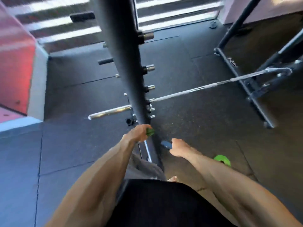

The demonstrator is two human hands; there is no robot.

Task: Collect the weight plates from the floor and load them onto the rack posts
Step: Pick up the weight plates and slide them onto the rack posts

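Observation:
I look down along a tall black rack upright (124, 59) with short chrome posts (150, 68) sticking out on both sides. My left hand (137, 133) is closed around a small green weight plate (150, 131), held at the foot of the upright. My right hand (177, 147) grips a small dark blue plate (166, 144) just right of the upright's base. Another green plate (222, 160) lies flat on the dark rubber floor to the right, behind my right forearm.
A chrome barbell (211, 85) runs from the upright to a black frame (246, 82) on the right. A longer chrome post (109, 112) juts out left. A red and white wall (18, 66) stands at left. Rubber mats (196, 122) cover the floor.

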